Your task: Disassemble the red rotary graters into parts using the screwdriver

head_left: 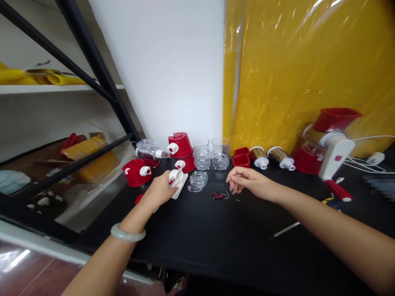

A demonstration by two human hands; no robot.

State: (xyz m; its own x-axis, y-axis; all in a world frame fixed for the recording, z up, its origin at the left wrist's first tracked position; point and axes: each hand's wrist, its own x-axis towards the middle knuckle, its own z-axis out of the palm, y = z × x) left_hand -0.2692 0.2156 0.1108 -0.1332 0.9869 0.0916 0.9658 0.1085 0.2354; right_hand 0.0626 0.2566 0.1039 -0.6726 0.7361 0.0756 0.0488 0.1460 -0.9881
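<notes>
My left hand (161, 190) is closed around a white plastic handle part (178, 181) with a red end, held just above the black table (216, 242). A pale green bangle (127, 234) sits on that wrist. My right hand (247, 181) hovers with curled fingers pinched over a scatter of small screws and a red clip (222, 196); what the fingertips hold is too small to make out. A clear round plastic piece (198, 181) lies between the two hands.
Along the wall stand red housings (137, 172), a red hopper (180, 145), two clear cups (211, 154), a red box (241, 158) and two metal grater drums (271, 157). An assembled red-and-white grater (327, 148) stands right, with white cables. A black shelf rack (92, 61) rises left.
</notes>
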